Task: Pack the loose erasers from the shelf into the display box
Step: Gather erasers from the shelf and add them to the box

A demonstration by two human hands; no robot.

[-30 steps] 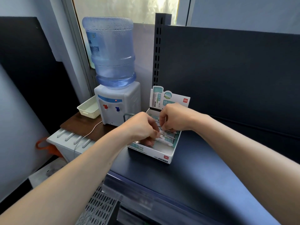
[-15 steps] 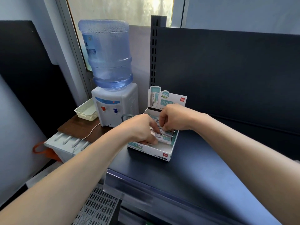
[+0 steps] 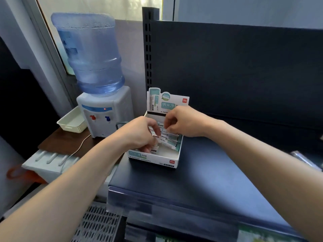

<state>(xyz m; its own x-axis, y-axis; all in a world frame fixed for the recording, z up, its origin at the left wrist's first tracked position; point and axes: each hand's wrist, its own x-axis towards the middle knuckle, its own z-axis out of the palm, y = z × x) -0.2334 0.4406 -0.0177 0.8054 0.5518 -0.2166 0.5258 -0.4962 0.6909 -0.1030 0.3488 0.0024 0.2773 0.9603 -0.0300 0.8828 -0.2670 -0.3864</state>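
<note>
The sleeved white-and-teal erasers (image 3: 170, 142) lie in the white cardboard display box (image 3: 157, 160) under both hands, long axes running hand to hand; the left hand (image 3: 139, 135) grips one, the right hand (image 3: 185, 123) pinches another's end.

The left hand (image 3: 139, 133) and right hand (image 3: 185, 122) pinch erasers (image 3: 170, 141) inside the display box (image 3: 157, 160) on the dark shelf (image 3: 201, 180).

Box (image 3: 157, 160) sits at the left end of the shelf (image 3: 218, 175). Its raised card (image 3: 168, 103) closes the far side, with the back panel (image 3: 244, 67) behind. Post (image 3: 149, 49) and dispenser (image 3: 106, 116) stand close on the left. Left hand (image 3: 139, 133) and right hand (image 3: 185, 123) fill the box's opening, fingers curled on erasers (image 3: 170, 141). Bare shelf gives approach from front and right.
</note>
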